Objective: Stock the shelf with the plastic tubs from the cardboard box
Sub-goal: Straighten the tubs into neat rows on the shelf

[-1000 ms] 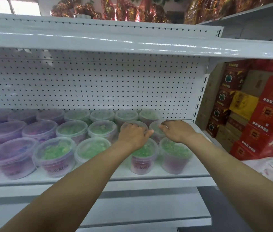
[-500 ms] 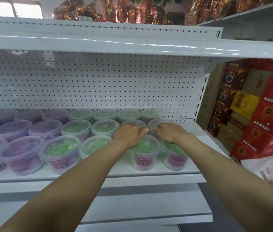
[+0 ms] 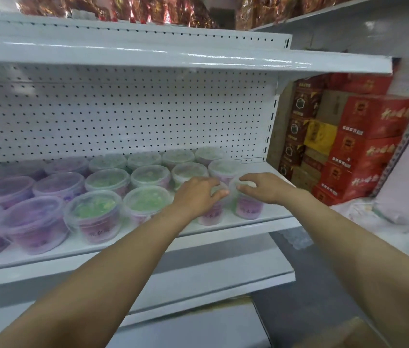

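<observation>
Several clear plastic tubs with green or purple contents stand in rows on the white shelf (image 3: 268, 221). My left hand (image 3: 196, 195) lies on the lid of a front-row tub (image 3: 211, 217), fingers curled over its rim. My right hand (image 3: 263, 187) rests on top of the rightmost front tub (image 3: 247, 209), fingertips at its lid edge. Both tubs stand on the shelf near its front right end. A corner of the cardboard box (image 3: 349, 332) shows at the bottom right.
A white shelf board (image 3: 198, 59) hangs above, and a pegboard back panel (image 3: 123, 116) closes the rear. Red and yellow cartons (image 3: 364, 146) are stacked to the right. A lower shelf (image 3: 198, 280) juts out below. White sacks (image 3: 386, 222) lie at the right.
The view has shifted left and back, so the shelf's right end sits further left. Both hands stay on the two front right tubs, which now stand closer together.
</observation>
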A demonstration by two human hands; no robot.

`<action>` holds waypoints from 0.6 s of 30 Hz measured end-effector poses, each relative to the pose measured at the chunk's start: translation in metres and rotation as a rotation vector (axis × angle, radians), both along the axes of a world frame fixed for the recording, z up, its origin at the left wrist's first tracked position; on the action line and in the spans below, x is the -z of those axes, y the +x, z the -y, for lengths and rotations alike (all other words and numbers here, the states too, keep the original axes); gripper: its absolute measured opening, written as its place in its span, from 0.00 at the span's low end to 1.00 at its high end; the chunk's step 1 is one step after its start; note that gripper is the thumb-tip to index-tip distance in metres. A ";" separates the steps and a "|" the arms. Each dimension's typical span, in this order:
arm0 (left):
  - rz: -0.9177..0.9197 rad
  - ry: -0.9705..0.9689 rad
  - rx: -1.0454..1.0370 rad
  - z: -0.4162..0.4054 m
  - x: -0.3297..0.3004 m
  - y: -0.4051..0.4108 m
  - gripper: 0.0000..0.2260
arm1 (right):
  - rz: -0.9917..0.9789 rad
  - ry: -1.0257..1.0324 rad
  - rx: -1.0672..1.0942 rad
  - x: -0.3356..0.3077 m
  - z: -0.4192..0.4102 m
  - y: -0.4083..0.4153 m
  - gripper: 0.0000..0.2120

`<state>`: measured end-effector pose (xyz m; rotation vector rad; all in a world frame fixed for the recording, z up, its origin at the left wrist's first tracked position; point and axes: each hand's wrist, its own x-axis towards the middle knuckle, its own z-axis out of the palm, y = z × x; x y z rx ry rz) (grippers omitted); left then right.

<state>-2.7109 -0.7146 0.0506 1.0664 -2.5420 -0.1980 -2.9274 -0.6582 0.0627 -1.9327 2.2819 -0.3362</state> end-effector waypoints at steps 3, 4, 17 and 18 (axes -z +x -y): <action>-0.009 -0.047 -0.008 -0.012 0.007 -0.001 0.23 | -0.016 -0.021 0.010 0.006 -0.017 0.000 0.27; 0.004 -0.076 -0.026 -0.016 0.008 -0.002 0.24 | -0.027 -0.028 0.005 0.009 -0.022 0.000 0.27; 0.144 -0.145 -0.292 -0.041 0.012 -0.020 0.14 | -0.072 -0.085 -0.097 0.023 -0.029 -0.019 0.23; 0.140 -0.133 -0.301 -0.042 0.013 -0.019 0.14 | -0.073 -0.097 -0.105 0.023 -0.029 -0.019 0.22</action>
